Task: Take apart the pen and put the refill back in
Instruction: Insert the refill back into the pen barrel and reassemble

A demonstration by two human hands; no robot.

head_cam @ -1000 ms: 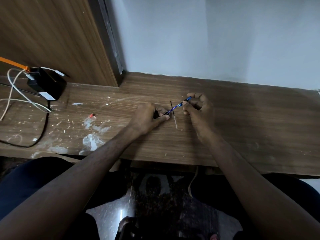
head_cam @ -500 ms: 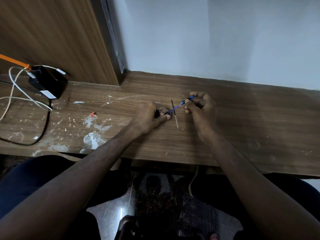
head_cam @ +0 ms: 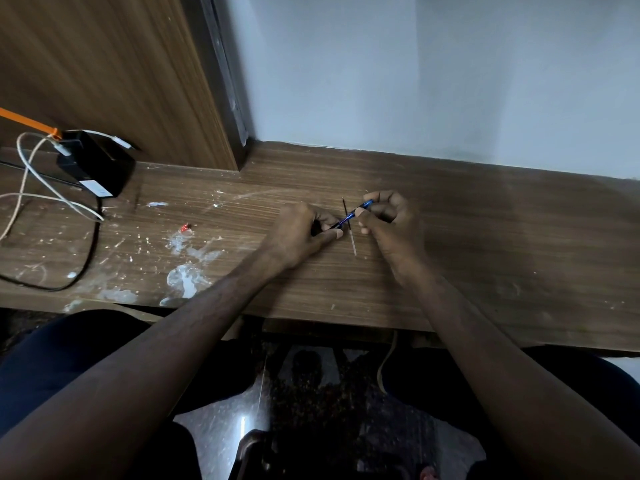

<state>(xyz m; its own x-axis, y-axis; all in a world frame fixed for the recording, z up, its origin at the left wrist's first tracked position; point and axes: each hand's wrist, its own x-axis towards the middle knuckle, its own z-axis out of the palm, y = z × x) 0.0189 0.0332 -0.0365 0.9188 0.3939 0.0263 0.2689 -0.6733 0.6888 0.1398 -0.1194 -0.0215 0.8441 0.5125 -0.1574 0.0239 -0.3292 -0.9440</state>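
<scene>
A thin blue pen [head_cam: 349, 216] is held level just above the wooden desk [head_cam: 485, 244], slanting up to the right. My left hand [head_cam: 301, 233] pinches its lower left end and my right hand [head_cam: 388, 216] pinches its upper right end. Under the pen, flat on the desk, lies the thin refill [head_cam: 350, 233], dark at its far end and pale at its near end. The pen's ends are hidden inside my fingers.
A black adapter box [head_cam: 95, 168] with white and black cables [head_cam: 45, 188] sits at the far left by a wooden panel. White paint blotches [head_cam: 187, 275] and a small red bit [head_cam: 186, 228] mark the desk left of my hands. A white wall runs behind.
Both hands have stayed on the pen at nearly the same spot; the right fingers have shifted slightly along its upper end. The refill has not moved.
</scene>
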